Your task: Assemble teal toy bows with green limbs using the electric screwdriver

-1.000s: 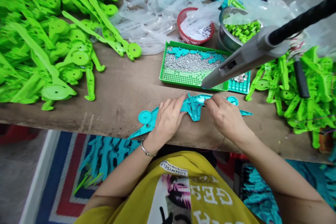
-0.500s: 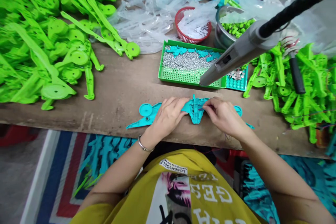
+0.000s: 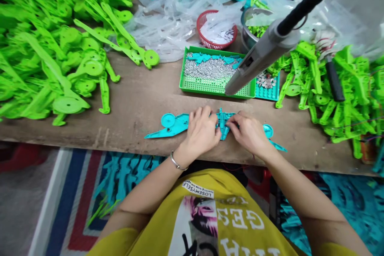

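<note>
A long turquoise plastic toy part (image 3: 177, 125) lies along the table's near edge, its ribbed inner side facing up. My left hand (image 3: 201, 133) is closed over it just left of the middle, thumb and fingertips against the central piece. At the right of that piece, my right hand (image 3: 247, 133) pinches with thumb and forefinger. Whatever lies between those fingertips is too small to make out. Beyond the hands, a grey electric screwdriver (image 3: 261, 58) hangs tip-down over a green tray (image 3: 216, 84) of small metal screws.
Lime-green plastic parts (image 3: 67, 104) pile up at left, with more parts (image 3: 327, 116) at right beside a black-handled tool (image 3: 335, 82). Further back are clear plastic pieces (image 3: 163, 28), a red basket (image 3: 201, 24) and a metal bowl (image 3: 245, 34). A turquoise tray (image 3: 271, 95) holds round metal bits.
My left hand has slid right along the turquoise part to its middle and curled in further. My right hand has shifted slightly left, still pinching. The camera view has moved a little.
</note>
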{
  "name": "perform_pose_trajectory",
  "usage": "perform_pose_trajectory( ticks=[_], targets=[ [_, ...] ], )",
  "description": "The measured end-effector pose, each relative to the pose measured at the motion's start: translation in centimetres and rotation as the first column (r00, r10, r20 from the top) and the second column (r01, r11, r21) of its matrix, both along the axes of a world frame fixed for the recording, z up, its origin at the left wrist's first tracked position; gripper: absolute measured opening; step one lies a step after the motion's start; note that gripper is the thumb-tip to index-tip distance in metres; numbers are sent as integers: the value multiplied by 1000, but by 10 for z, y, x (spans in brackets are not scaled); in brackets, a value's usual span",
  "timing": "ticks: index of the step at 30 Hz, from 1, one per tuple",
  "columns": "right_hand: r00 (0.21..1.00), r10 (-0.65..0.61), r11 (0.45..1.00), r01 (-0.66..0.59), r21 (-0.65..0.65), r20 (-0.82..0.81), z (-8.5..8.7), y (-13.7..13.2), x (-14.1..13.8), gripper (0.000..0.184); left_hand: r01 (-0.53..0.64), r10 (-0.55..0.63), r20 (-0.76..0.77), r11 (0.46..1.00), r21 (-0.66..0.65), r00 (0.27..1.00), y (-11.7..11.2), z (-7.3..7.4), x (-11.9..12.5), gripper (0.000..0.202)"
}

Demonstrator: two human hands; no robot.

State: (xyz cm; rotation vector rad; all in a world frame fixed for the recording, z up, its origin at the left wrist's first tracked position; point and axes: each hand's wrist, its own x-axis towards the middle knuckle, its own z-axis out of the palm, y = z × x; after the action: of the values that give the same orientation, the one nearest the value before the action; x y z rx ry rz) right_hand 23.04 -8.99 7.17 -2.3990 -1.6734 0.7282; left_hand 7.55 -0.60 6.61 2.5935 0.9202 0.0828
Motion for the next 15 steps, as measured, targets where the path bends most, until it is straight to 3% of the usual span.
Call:
perform_pose_trajectory(
  ticks=[3,6,9,15],
  targets=[
    [1000,-11,1000,11,8,4,-1,-1,-2,22,-37,38,-61,999,13,997,-3,-1,8,5],
    [998,-24,996,28,80,-52,-2,-3,1,19,-4,4,-26,1000,-21,1000,0,-3,8,6],
    [987,-62,985,84,150,-145,-3,-5,6,15,4,3,83,997,-79,997,6,-5,2,6],
    [955,-108,979,150,136,-277,1,-10,6,11,63,-23,346,992,-106,938,14,-21,-15,13]
  ],
)
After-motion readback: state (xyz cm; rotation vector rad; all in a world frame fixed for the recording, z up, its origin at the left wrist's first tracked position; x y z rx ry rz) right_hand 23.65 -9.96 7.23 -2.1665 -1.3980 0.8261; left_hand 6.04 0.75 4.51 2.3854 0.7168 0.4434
